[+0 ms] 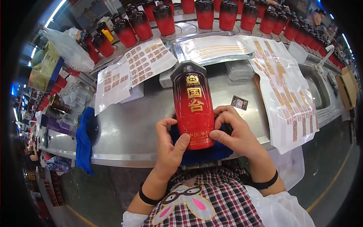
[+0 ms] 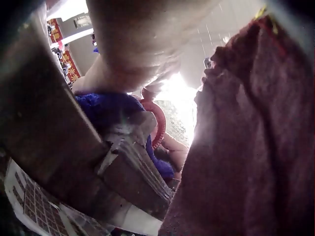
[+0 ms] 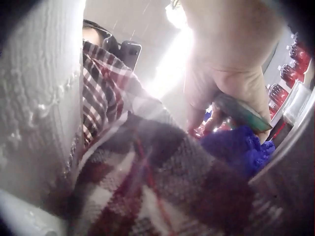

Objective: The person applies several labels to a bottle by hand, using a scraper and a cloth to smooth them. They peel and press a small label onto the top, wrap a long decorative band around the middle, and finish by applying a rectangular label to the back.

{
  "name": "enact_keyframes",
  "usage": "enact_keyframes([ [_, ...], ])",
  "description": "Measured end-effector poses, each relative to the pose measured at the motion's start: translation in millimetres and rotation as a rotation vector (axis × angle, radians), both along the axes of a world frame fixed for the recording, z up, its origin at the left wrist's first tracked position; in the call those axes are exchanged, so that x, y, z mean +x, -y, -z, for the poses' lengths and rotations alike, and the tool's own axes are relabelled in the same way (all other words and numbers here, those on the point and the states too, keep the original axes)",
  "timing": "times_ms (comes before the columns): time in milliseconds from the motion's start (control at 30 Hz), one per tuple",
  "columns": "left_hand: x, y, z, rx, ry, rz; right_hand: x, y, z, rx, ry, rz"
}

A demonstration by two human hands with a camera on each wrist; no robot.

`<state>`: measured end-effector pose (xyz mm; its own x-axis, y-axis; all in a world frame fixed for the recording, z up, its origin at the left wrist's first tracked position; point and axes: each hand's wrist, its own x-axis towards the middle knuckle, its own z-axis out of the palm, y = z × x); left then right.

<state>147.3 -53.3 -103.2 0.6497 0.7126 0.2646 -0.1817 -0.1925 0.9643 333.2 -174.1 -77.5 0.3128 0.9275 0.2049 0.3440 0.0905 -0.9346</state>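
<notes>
In the head view a red bottle (image 1: 194, 109) with a black top and gold characters leans back over the counter's near edge. The left hand (image 1: 170, 145) grips its lower left side, thumb on the front face. On the lower right side the right hand (image 1: 236, 132) holds it, thumb near the small gold lettering. Behind the bottle's base lies a blue cloth (image 1: 221, 149). The left wrist view shows the underside of the left hand (image 2: 140, 44) above the blue cloth (image 2: 110, 110); the right wrist view shows the right hand (image 3: 234, 69) beside the cloth (image 3: 238, 150).
Sheets of gold characters (image 1: 149, 62) lie at the left back, a sheet of gold strips (image 1: 287, 94) at the right. A metal tray (image 1: 211, 60) sits behind the bottle, a small dark card (image 1: 239, 103) to its right. More red bottles (image 1: 228, 17) line the back. Another blue cloth (image 1: 84, 140) hangs at left.
</notes>
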Motion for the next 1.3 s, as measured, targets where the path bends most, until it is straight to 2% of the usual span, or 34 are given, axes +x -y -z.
enact_keyframes([
  [633,-1.7,-0.6,-0.4,-0.055,0.01,0.05,-1.6,-2.2,-1.4,0.023,0.005,0.009],
  [733,2.7,1.9,-2.0,-0.046,0.057,0.029,-0.8,-2.4,2.7,0.038,0.001,0.006],
  [933,-4.0,-3.5,5.6,0.037,-0.037,0.045,-1.4,-0.9,-0.2,-0.011,-0.022,-0.005],
  [1033,-5.0,-4.5,7.1,0.006,-0.047,0.039,-1.3,-1.1,1.2,-0.002,-0.009,-0.006],
  [1133,1.7,0.2,1.2,0.009,0.045,0.02,-2.0,-0.8,-0.9,-0.009,-0.003,0.0],
  [1300,4.0,2.1,-2.3,-0.003,0.008,-0.006,-1.9,-1.6,0.7,0.002,0.004,0.016],
])
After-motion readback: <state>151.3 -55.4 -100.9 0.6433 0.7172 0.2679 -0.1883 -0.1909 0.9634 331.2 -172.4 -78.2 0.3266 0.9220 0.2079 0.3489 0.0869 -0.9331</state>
